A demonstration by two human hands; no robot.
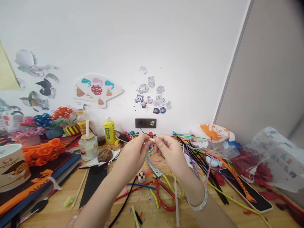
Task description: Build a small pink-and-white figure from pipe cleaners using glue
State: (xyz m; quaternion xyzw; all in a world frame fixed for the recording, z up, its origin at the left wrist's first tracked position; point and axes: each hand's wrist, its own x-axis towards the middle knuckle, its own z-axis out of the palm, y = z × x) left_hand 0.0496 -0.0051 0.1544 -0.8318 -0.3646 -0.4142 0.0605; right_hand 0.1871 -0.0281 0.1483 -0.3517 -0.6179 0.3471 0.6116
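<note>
My left hand (135,152) and my right hand (169,153) meet above the middle of the table, thumbs and fingers pinched. Between the fingertips shows a small pale piece (152,140), mostly hidden, so its kind cannot be made out. Below my hands lie red-handled scissors (165,202), blades pointing away, beside a yellow-handled pair (169,183). Just left of the scissors sits a small round white-and-dark figure (141,177). A white strip (176,205) crosses the red handles, under my right forearm.
Black, purple and other coloured stems (204,167) are heaped at right, near a phone (247,190). At left stand a paper cup (14,166), a glass jar (88,147), a yellow-green bottle (109,129) and orange fuzzy flowers (45,153). A wall socket (145,123) is behind.
</note>
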